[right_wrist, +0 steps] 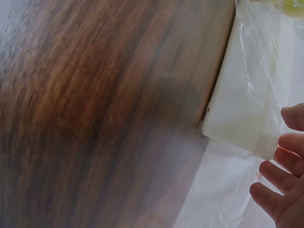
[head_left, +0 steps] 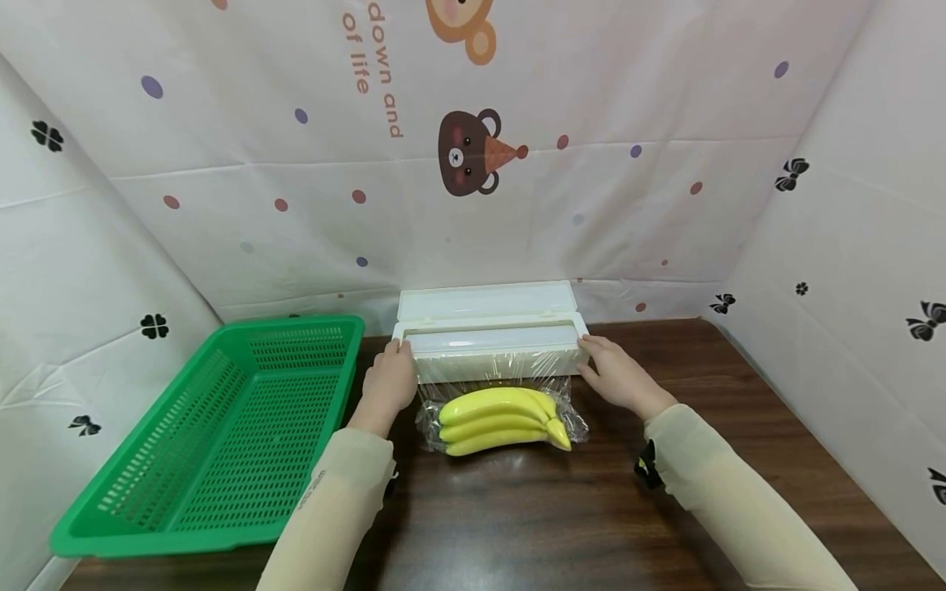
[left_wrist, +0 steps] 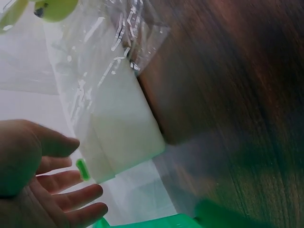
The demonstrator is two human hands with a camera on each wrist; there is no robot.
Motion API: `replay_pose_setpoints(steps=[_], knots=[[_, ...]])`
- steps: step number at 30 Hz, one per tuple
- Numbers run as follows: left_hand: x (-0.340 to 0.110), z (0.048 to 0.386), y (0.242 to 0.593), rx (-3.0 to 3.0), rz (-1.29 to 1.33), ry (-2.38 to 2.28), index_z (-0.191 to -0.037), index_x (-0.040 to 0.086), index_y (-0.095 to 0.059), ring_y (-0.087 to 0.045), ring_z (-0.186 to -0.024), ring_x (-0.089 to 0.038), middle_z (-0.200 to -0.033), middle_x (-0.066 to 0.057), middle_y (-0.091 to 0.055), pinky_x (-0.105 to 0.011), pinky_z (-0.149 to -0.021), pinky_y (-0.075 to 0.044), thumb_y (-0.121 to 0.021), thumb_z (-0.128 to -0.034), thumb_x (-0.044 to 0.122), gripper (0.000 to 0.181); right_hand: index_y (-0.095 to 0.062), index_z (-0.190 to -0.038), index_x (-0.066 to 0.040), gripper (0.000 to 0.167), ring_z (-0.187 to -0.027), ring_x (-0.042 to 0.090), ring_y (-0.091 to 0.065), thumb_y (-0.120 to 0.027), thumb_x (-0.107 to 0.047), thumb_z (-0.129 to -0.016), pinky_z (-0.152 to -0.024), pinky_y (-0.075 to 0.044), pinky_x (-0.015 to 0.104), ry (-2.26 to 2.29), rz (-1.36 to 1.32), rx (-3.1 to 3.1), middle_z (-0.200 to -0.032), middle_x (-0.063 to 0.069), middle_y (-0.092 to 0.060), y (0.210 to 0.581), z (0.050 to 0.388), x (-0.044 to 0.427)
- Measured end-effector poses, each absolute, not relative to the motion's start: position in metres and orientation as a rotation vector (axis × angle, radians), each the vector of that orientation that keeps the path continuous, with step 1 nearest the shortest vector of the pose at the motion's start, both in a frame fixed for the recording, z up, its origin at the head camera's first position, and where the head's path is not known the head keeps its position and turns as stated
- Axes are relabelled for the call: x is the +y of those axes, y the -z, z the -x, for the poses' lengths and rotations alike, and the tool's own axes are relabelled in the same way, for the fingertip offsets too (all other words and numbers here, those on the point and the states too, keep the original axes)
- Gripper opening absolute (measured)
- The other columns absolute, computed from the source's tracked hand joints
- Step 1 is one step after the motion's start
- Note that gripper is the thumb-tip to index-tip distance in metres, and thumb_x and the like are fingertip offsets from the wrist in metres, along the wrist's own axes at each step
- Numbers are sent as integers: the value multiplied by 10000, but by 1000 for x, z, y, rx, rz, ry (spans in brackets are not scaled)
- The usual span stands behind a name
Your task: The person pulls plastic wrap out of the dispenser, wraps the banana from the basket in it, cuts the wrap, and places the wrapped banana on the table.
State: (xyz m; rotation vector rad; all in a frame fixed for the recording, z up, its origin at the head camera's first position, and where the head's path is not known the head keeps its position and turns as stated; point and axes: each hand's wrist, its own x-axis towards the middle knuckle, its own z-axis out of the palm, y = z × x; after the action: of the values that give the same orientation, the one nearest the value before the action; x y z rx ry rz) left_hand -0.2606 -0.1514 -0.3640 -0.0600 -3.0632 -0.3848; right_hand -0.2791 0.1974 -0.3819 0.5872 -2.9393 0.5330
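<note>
Bananas (head_left: 493, 420) are lying amid film (head_left: 431, 423); my left hand (head_left: 392, 382) and right hand (head_left: 617, 374), fingers loose, are flanking the dispenser (head_left: 449, 368); I'm seemingly wrapping, likely needing to cut next.

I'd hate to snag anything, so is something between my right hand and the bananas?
Yes: clear film, crumpled at the right end of the bananas, lies between them and your right hand.

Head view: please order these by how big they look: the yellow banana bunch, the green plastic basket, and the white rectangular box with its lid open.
1. Green plastic basket, clearly largest, though it also reaches nearer the camera.
2. White rectangular box, lid included.
3. Yellow banana bunch, smallest.
</note>
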Motion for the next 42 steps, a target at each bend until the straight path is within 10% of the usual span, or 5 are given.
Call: replay_pose_setpoints(steps=[10,29,42], knots=[[-155,267,362,-2959,65,261,-1126,-78,-612,-595,-935,-358,-1097,-250,-556,-416,-695,-544,-601,-866,-22,267,-466,-1336,79,444,-1287,430,-408,-526,-126,-946,-1021,-373,544,-506,-597,-2891,-1406,270,-414,385,284,200],[-161,278,361,-2903,26,258,-979,-47,-659,-629,-866,-353,-939,-225,-624,-441,-716,-546,-553,-884,-60,143,-614,-1202,49,296,-833,259,-592,-513,-11,-931,-720,-500,389,-446,-614,-2803,-995,169,-592,378,300,199],[-163,281,357,-2880,12,324,-831,-48,-693,-640,-791,-345,-845,-230,-641,-418,-672,-552,-502,-915,-65,209,-662,-1134,29,253,-874,292,-622,-609,-54,-901,-749,-519,413,-504,-573,-2806,-1007,171,-630,379,301,202]])
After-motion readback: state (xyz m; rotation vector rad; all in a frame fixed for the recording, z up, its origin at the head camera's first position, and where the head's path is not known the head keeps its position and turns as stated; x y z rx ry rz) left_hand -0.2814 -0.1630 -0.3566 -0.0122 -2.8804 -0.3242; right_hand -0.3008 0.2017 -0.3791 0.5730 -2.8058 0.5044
